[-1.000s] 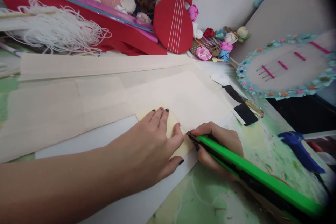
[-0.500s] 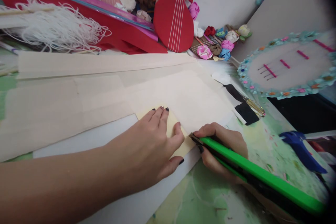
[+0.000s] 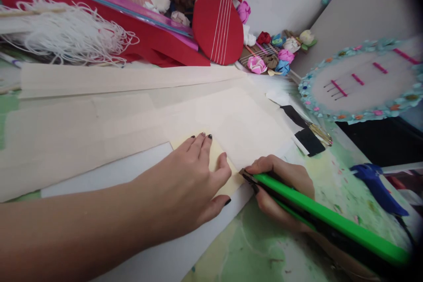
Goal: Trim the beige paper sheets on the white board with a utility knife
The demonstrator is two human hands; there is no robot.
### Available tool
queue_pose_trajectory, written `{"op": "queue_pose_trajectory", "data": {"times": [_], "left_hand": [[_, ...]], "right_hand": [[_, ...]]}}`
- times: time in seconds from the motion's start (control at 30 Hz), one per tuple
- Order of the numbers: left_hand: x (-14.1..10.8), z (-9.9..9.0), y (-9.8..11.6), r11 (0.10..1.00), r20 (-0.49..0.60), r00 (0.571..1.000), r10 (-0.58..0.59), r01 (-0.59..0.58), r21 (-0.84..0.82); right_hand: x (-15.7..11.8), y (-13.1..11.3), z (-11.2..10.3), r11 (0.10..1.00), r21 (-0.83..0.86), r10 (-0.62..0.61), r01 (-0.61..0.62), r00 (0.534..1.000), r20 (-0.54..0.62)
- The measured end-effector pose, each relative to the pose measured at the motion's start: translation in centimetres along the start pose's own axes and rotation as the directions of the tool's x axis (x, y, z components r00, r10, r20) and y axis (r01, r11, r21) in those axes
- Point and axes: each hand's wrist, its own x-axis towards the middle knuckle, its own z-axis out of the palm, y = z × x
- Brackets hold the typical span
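Note:
My left hand (image 3: 194,176) lies with its fingers spread on a pale yellow piece of card or paper (image 3: 216,152), pressing it onto a cream sheet (image 3: 244,128). In my right hand (image 3: 287,180) is a green utility knife (image 3: 324,207), gripped close to its dark metal tip. That tip touches or nearly touches the yellow piece's right corner; the exact contact is too small to tell. Under the left forearm, a white sheet (image 3: 142,167) extends toward the front, partly hidden by the arm.
Tangled white string (image 3: 76,35) lies back left. A red lute-shaped craft (image 3: 218,26) and paper flowers (image 3: 257,65) stand behind. To the right are black pieces (image 3: 309,142), golden scissors (image 3: 320,134), a blue glue gun (image 3: 380,189) and an oval flower-edged board (image 3: 363,83).
My right hand and the knife have shifted very slightly to the right. My left hand stays almost in place on the yellow piece.

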Motion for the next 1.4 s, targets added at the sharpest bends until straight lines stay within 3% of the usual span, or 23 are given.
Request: {"op": "queue_pose_trajectory", "data": {"times": [0.37, 0.7, 1.4], "left_hand": [[0.2, -0.3, 0.0, 1.0, 0.001, 1.0, 0.002, -0.002, 0.014], [0.5, -0.7, -0.3, 1.0, 0.018, 0.999, 0.028, -0.028, -0.002], [0.3, -0.5, -0.2, 1.0, 0.039, 0.999, 0.017, -0.017, -0.016]], "right_hand": [[-0.3, -0.3, 0.0, 1.0, -0.001, 0.017, -0.017, 0.999, -0.051], [0.2, -0.9, -0.6, 0.994, -0.103, -0.042, 0.043, 0.999, 0.011], [-0.8, 0.0, -0.3, 0.998, 0.03, 0.059, -0.057, 0.997, -0.052]]}}
